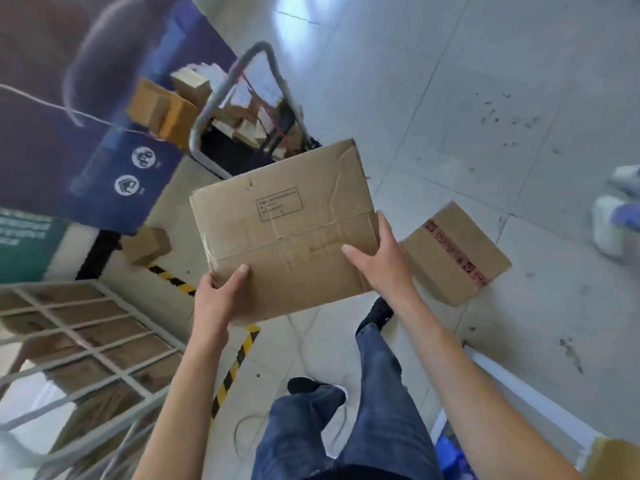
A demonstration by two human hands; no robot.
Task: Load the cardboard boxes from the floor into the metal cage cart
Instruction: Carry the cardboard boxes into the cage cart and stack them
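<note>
The box [284, 230] is held above the floor [485, 98] in both hands, in front of the person's legs. Its printed label is too blurred to read, and its underside is hidden. Its long axis runs left to right, the right end tilted a little away. The left hand [216, 296] has its grip closed on the near left corner; the right hand [377, 258] grips the near right edge. The cage [79, 337], lower left, is cut off by the frame. A second box [455, 254] lies on the floor at right.
</note>
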